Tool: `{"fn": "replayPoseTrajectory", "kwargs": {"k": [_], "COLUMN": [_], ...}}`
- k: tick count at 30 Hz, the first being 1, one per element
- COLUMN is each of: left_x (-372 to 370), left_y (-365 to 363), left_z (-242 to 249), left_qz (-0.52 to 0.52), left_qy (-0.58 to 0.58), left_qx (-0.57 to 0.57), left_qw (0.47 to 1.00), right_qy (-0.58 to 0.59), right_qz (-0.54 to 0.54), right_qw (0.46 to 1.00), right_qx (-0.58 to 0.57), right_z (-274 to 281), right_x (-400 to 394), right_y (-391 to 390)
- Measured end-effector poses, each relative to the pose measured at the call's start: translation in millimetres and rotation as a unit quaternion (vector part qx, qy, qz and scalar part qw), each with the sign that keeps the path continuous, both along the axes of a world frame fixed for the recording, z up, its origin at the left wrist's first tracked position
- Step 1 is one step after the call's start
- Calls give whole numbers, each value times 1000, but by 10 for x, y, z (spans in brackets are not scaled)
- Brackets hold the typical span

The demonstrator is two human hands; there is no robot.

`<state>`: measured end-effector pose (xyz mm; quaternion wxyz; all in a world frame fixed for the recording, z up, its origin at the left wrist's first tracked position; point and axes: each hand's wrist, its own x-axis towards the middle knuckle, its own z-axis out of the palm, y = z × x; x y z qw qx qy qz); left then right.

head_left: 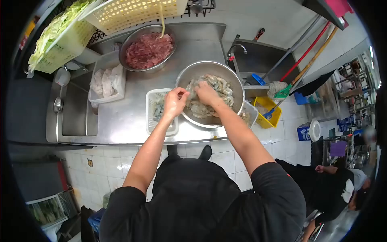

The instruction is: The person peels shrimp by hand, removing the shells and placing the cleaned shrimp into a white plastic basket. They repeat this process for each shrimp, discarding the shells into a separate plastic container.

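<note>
Looking at raw shrimp (pixel 219 84) in a steel bowl (pixel 242 93) on the bench (pixel 121 123). Probably light, slick, easily squashed, so pinch gently mid-shell. Left hand (pixel 175 102) by the rim, right hand (pixel 207 93) in among them; can't tell, for either grip, whether clamped on one.

Your right hand (pixel 207 93) dips among the shrimps (pixel 221 84), and its fingertips are hidden; whether your left hand (pixel 175 101) holds something, you cannot tell; your left forearm (pixel 155 147) covers a part of the white basket (pixel 148 116); the metal bowl (pixel 236 80) hides one side of the clear container (pixel 252 113); the upper edge cuts the perforated basket (pixel 133 15); the goods on the right shelves (pixel 358 141) are too blurred to name.
</note>
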<state>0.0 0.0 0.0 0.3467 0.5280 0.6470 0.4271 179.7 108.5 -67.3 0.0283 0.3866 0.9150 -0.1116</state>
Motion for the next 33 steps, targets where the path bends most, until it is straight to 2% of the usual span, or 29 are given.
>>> {"fn": "replayPoseTrajectory", "kwargs": {"k": [2, 3, 5, 6, 7, 8, 9, 10, 11, 13, 14, 15, 16, 17, 18, 19, 21, 23, 24, 26, 28, 29, 30, 31, 32, 33], "left_x": [113, -153, -244, -232, -236, -226, -184, -137, -88, -1, 52, 114, 170, 221, 280, 342, 500, 642, 700, 801, 807, 820, 826, 847, 871, 909], "left_y": [2, 205, 256, 251, 320, 392, 440, 482, 520, 580, 591, 619, 646, 658, 664, 668, 670, 660, 648, 626, 729, 772, 678, 651, 651, 657], "left_z": [3, -8, -44, 16, 1, -19, -10, -3, 1, 7, 4, -28, -56, -87, -116, -145, -158, -133, -100, -29, -122, -186, 169, 301, 394, 438], "left_qz": [1, -1, -9, -11, -21, -21, -21, -16, -26, -51, -56, -83, -110, -114, -145, -176, -156, -124, -128, -112, -160, -203, -237, -239, -242, -239], "left_qy": [-9, -23, -51, -70, -72, -87, -103, -110, -113, -77, -79, -33, 13, 13, 5, -3, -13, -69, -67, 63, 25, -14, -135, -132, -247, -356], "left_qx": [2, 30, 27, 15, 20, 28, 34, 40, 40, 86, 84, 107, 131, 132, 95, 58, 29, -70, -70, 63, 84, 101, -109, -109, -199, -285], "left_qw": [1000, 999, 998, 997, 997, 996, 994, 993, 992, 992, 992, 990, 985, 985, 985, 983, 987, 987, 987, 990, 983, 974, 956, 956, 917, 857], "right_qy": [129, 115, 282, 365, 365, 528, 641, 671, 674, 499, 425, 428, 363, 285, 362, 363, 96, 103, 108, 115, 207, 208, 226, 244, 247, 313], "right_qz": [-34, -32, -140, -181, -188, -287, -355, -332, -337, -336, -334, -338, -278, -209, -49, -53, -129, -146, -142, -143, -86, -90, -101, -111, -113, -149], "right_qw": [990, 993, 949, 911, 910, 757, 526, 472, 471, 613, 690, 687, 804, 896, 929, 929, 987, 983, 982, 979, 974, 973, 969, 963, 962, 938], "right_qx": [-44, -14, -16, -61, -53, -257, -432, -467, -459, -512, -482, -480, -380, -268, -53, -51, 19, 37, 64, 93, 28, 30, 4, -20, -17, -17], "right_z": [43, 241, 385, 473, 598, 703, 745, 741, 702, 657, 629, 696, 784, 836, 874, 929, 1087, 1085, 1066, 1045, 1100, 1124, 1144, 1157, 1132, 1069], "right_x": [270, 77, 68, 85, 71, 37, 27, 38, 86, 154, 183, 177, 169, 165, 133, 165, 243, 335, 371, 467, 590, 646, 698, 746, 803, 873], "right_y": [-39, 145, 67, -7, -65, -137, -204, -248, -256, -281, -299, -338, -370, -393, -419, -446, -513, -598, -638, -686, -714, -736, -777, -797, -787, -771]}}
